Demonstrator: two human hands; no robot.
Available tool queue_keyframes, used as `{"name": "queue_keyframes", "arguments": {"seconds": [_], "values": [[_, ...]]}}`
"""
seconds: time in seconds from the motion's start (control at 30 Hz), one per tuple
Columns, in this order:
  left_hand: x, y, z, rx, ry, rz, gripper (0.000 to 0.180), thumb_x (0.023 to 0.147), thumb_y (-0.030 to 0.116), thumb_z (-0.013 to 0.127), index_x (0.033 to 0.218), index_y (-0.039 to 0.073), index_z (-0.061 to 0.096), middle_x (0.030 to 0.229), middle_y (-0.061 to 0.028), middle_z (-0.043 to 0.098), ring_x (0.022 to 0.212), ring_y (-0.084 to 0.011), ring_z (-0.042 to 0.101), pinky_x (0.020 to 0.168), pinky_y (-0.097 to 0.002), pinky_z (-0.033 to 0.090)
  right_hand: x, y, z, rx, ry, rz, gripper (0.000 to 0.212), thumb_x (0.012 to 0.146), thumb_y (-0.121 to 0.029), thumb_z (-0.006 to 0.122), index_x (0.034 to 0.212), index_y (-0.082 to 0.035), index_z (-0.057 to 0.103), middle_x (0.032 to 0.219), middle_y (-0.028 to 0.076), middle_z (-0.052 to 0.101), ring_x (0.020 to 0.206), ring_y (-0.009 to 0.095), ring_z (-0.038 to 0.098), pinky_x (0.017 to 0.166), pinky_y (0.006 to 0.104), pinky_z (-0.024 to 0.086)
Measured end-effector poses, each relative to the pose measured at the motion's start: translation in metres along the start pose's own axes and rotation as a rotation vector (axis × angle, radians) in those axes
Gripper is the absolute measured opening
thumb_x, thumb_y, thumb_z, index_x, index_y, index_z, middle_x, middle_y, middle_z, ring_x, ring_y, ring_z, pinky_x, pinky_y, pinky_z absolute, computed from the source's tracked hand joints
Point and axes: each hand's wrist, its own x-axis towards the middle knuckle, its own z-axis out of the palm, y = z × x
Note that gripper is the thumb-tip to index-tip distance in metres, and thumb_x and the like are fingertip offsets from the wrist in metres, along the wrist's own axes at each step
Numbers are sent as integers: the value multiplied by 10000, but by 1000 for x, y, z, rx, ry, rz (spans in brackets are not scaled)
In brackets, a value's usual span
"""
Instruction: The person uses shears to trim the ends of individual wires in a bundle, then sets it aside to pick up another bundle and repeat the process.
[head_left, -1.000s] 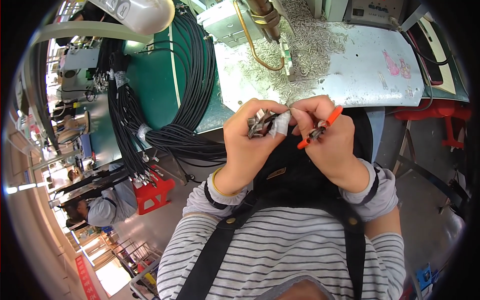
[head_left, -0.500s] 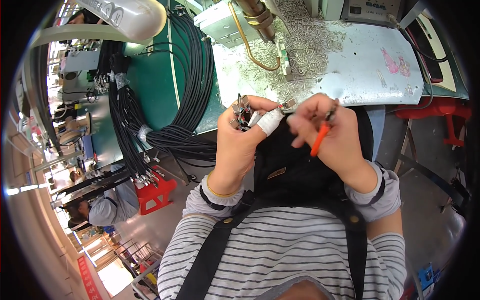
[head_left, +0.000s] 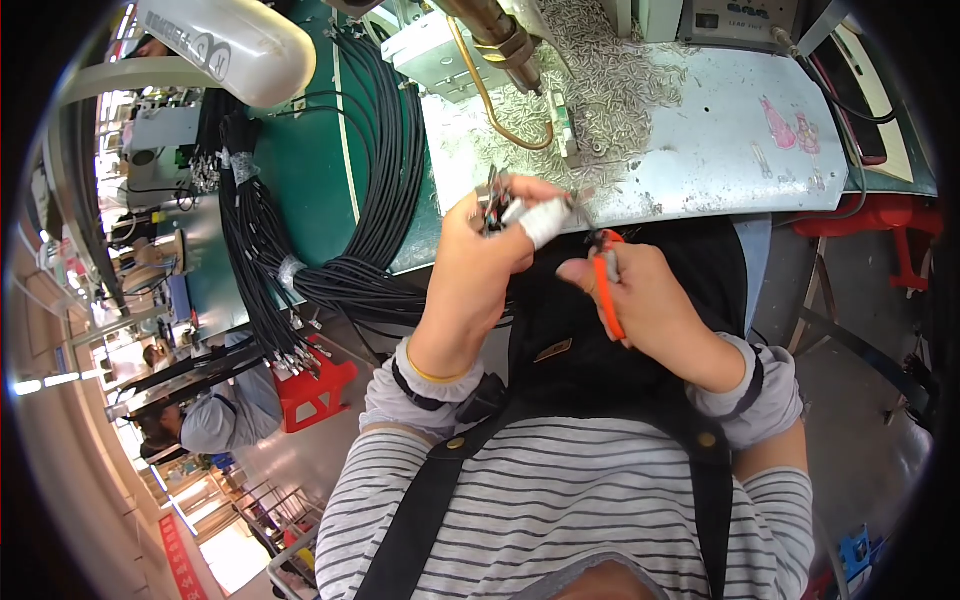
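My left hand (head_left: pixel 470 265) is closed on a few small metal connectors (head_left: pixel 492 200) with short coloured wires, bunched in the palm. White tape (head_left: pixel 545 222) wraps its thumb, and another small connector (head_left: pixel 580 193), blurred, pokes out between thumb and index finger. Close by on the right, orange-handled pliers (head_left: pixel 606 290) sit in my closed right hand (head_left: pixel 650 300), the dark jaws pointing up toward the left fingertips. A small gap seems to separate the jaws from the held connector; whether they touch any wire I cannot tell. Both hands are over the bench edge, above my black apron (head_left: pixel 590 370).
Many tiny metal pins (head_left: pixel 620 100) lie scattered over the pale metal plate (head_left: pixel 700 185) beneath a machine head (head_left: pixel 510 55) with a bent copper tube (head_left: pixel 485 100). Bundled black cables (head_left: pixel 385 190) fill the green bench to the left. A red stool (head_left: pixel 315 390) stands lower left.
The pliers have swung from lying across my right palm to jaws-up, closer to the left hand. My right hand has shifted down and left; the left has barely moved.
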Motion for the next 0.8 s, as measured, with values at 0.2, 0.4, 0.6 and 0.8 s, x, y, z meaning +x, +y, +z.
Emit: {"name": "queue_keyframes", "arguments": {"seconds": [0.2, 0.4, 0.6, 0.8], "values": [[37, 7, -7, -210, -18, 32, 108, 772, 43, 586, 873, 27, 552, 594, 63, 420, 431, 0, 289, 389, -166, 189, 12, -26, -14, 310, 171, -128, 206, 839, -177, 548, 722, -11, 514, 518, 12, 487, 401, 63, 435, 329, 212, 300], [51, 15, -8, -166, -45, -45, 118, 767, 44, 589, 876, 31, 543, 559, 67, 384, 409, -6, 265, 372, -173, 175, 64, -32, -31, 127, 293, -251, 149, 837, -153, 544, 813, -13, 500, 595, 6, 465, 389, 57, 396, 350, 195, 316], [57, 19, -17, -176, -128, -90, 119, 758, 52, 596, 858, 37, 532, 547, 60, 385, 408, -9, 264, 367, -173, 169, 67, -32, -29, 244, 272, -273, 153, 823, -147, 565, 823, -12, 493, 567, -11, 430, 392, 57, 399, 362, 194, 325], [57, 17, -17, -200, -165, -59, 108, 754, 51, 598, 826, 40, 517, 559, 50, 410, 409, -9, 270, 364, -169, 168, 69, -29, -30, 262, 256, -287, 158, 819, -146, 574, 815, -12, 491, 562, -16, 424, 391, 53, 395, 361, 192, 322]]}}
